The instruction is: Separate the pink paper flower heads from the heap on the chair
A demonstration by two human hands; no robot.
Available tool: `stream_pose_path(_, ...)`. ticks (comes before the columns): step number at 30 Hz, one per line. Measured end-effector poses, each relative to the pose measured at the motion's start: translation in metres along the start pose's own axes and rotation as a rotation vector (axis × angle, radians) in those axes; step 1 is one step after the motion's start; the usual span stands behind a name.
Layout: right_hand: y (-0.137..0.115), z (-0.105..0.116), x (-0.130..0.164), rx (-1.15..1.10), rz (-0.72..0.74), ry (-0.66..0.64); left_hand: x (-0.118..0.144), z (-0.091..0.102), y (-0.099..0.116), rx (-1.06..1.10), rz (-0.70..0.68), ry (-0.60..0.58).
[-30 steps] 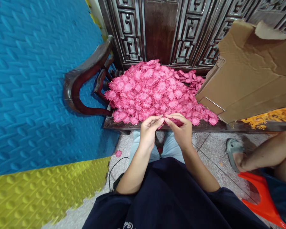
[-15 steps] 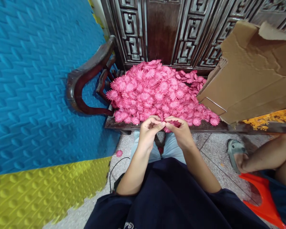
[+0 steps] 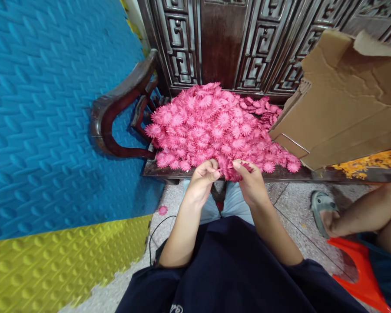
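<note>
— What have the hands got?

— A small bunch of pink flower heads (image 3: 230, 171), pinched between them at the near edge of the bench (image 3: 215, 173). The left hand (image 3: 202, 180) has its fingertips closed on the bunch's left side, and the right hand (image 3: 252, 182) is curled shut on the right side, thumb on top. The two hands are almost touching.

— How would those pieces handle?

— Very light and soft, I'd judge: thin fringed petals that bend and crush easily (likely fabric or plastic, I can't tell which). Best taken near the centre of each head, with fingertips only, since the edges would fold.

— And around them?

— Just beyond the hands lies the big pile of pink flowers (image 3: 215, 126), heaped on the bench seat up to the dark carved backrest (image 3: 221, 39). The curved armrest (image 3: 117, 108) stands at the left end of the bench. A torn cardboard box (image 3: 342, 95) leans over the right end, touching the pile's edge. Farther right there's a patch of orange flowers (image 3: 365, 163).

— Anything in the way?

— Not much. One stray pink flower (image 3: 163, 210) lies on the floor near the blue foam mat (image 3: 52, 108), and a black cable (image 3: 156, 234) curls beside the left forearm. Another person's leg (image 3: 361, 215), in a grey sandal (image 3: 319, 204), rests at the right by an orange stool (image 3: 355, 269) — near, but apart from the hands.
</note>
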State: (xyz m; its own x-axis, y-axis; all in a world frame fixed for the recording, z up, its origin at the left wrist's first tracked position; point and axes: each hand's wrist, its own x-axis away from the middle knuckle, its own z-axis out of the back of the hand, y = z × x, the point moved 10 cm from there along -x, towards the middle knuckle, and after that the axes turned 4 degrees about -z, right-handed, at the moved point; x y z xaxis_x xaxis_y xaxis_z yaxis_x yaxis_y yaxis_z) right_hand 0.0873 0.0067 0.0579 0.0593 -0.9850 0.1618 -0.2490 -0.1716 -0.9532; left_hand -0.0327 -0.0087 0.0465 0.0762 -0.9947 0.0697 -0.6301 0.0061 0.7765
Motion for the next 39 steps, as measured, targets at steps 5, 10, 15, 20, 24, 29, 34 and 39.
stream_pose_path(5, 0.002, 0.007, -0.003, -0.113, -0.031, 0.049, 0.0, 0.008, -0.001, 0.08, 0.004, 0.034)
stream_pose_path(10, -0.004, 0.035, -0.015, -0.124, 0.015, 0.153, -0.004, 0.039, 0.02, 0.027, -0.136, 0.237)
stream_pose_path(15, 0.0, 0.048, -0.018, -0.176, 0.01, 0.188, -0.007, 0.044, 0.033, -0.057, -0.264, 0.281)
stream_pose_path(20, 0.006, 0.029, -0.008, -0.055, 0.048, 0.169, -0.002, 0.036, 0.023, -0.036, -0.331, 0.327)
stream_pose_path(24, 0.0, 0.005, 0.001, 0.078, 0.132, 0.087, 0.007, 0.026, 0.019, -0.083, -0.364, 0.353)
stream_pose_path(29, -0.007, -0.004, 0.008, 0.212, 0.193, 0.056, 0.014, 0.017, 0.021, -0.162, -0.38, 0.349)
stream_pose_path(34, -0.009, 0.0, 0.012, 0.224, 0.196, 0.092, 0.016, 0.014, 0.02, -0.225, -0.401, 0.34)
stream_pose_path(39, -0.004, 0.009, 0.012, 0.231, 0.155, 0.185, 0.016, 0.015, 0.018, -0.237, -0.394, 0.339)
